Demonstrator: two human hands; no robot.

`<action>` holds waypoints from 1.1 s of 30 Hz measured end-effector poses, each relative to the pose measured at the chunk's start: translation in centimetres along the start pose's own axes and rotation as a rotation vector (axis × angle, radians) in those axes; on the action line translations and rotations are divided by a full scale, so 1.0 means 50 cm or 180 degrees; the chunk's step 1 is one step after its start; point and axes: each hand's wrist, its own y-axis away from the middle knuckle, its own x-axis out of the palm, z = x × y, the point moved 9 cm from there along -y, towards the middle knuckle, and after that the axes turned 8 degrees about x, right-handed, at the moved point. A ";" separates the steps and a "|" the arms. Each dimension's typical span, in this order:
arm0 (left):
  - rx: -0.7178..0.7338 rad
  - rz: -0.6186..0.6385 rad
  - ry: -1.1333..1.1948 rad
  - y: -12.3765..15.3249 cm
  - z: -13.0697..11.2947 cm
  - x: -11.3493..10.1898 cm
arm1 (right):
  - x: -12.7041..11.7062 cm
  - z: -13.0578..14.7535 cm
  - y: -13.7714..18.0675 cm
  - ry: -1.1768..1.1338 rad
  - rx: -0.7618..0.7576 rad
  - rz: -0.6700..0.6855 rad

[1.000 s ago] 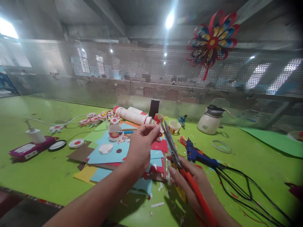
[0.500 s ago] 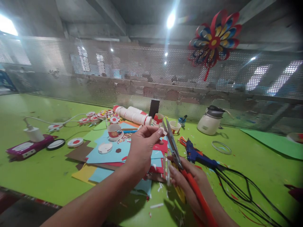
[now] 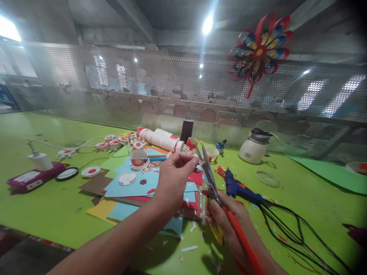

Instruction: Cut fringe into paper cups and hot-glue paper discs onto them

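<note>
My left hand (image 3: 174, 179) pinches a small whitish piece of paper (image 3: 200, 160) between thumb and fingertips; most of it is hidden. Right beside that piece are the slightly parted blades of a pair of scissors (image 3: 210, 176) with orange-red handles. My right hand (image 3: 229, 219) is wrapped round the handles, blades pointing up and away. Beneath my left hand lies a stack of coloured paper sheets (image 3: 120, 189), with a white disc (image 3: 127, 179) and a dark hexagon (image 3: 143, 182) on top. Paper scraps (image 3: 189, 248) are strewn below the scissors.
A blue glue gun (image 3: 243, 191) with looped black cable lies right of my right hand. Behind are paper cups (image 3: 139, 158), a row of stacked cups (image 3: 160, 139) and a white jug (image 3: 254, 147). At left sit a purple power strip (image 3: 31, 179) and a round black-rimmed lid (image 3: 67, 174).
My left thumb and fingertips have shifted slightly right, covering more of the paper piece. The scissors have barely moved, and my right thumb sits slightly differently on the handle.
</note>
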 end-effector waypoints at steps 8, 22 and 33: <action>0.0243 0.0051 -0.0255 0.000 -0.012 -0.001 | -0.006 0.008 0.002 0.0242 -0.0160 -0.0138; 0.0316 -0.0132 -0.0379 0.008 -0.030 0.000 | -0.003 0.005 0.003 0.0225 -0.0166 -0.0110; 0.0329 -0.0123 -0.0409 0.007 -0.031 -0.001 | -0.001 0.004 0.002 0.0158 -0.0085 -0.0098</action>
